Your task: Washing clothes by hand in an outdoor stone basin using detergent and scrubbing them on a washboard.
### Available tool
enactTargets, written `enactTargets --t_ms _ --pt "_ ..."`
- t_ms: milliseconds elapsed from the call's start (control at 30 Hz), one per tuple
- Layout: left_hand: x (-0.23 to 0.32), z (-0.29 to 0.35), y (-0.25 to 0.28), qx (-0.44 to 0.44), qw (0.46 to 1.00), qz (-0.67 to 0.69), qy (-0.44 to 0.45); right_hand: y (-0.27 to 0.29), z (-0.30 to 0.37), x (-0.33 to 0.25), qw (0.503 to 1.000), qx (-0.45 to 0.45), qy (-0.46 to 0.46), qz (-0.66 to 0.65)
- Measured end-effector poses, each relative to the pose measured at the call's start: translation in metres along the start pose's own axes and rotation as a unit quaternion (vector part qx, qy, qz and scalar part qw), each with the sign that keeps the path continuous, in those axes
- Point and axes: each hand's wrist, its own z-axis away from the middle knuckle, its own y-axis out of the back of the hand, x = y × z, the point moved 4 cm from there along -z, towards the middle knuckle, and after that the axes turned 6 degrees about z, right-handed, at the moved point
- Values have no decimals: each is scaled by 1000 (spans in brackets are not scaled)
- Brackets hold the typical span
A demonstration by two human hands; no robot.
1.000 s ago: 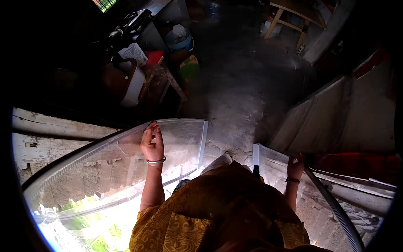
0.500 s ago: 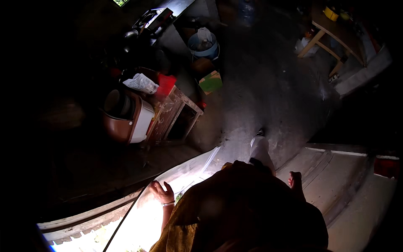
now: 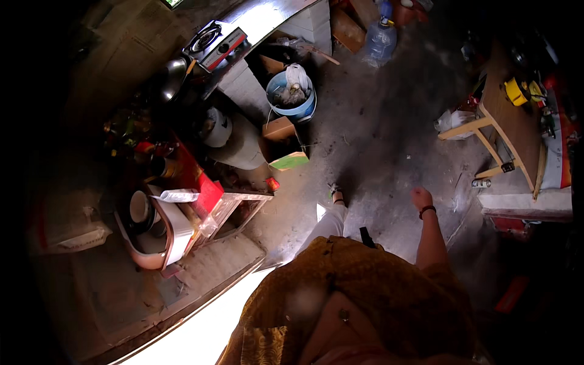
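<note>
My right hand (image 3: 421, 198) hangs over the grey floor at the right of my body, its fingers curled in. I see nothing held in it, and it touches nothing. A dark band circles that wrist. The left hand is out of view. Below my brown patterned top, one foot (image 3: 336, 193) in a dark sandal is on the concrete floor (image 3: 377, 146). Nearest the right hand, though well apart from it, stands a small wooden table (image 3: 508, 115) with a yellow container (image 3: 516, 91) on top.
On the left, a wooden stand (image 3: 243, 204) is beside a brown-and-white bin (image 3: 176, 234). Farther off are a gas cylinder (image 3: 240, 146), a gas stove (image 3: 222, 48), a blue bucket (image 3: 298, 111), a cardboard box (image 3: 280, 129) and a large water bottle (image 3: 380, 45). Bright light enters at lower left.
I have moved forward from the bright doorway into the room. My left hand has left the view. The right hand has swung forward over the floor, and the room looks brighter.
</note>
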Motion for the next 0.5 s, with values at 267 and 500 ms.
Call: enactTargets --t_ms 267,500 --pt "256 -102 -23 -134 983 -53 -115 29 -120 -6 984 -122 15 130" --pt "614 -68 88 -182 921 310 -153 60 -157 50 946 -146 -262 -122"
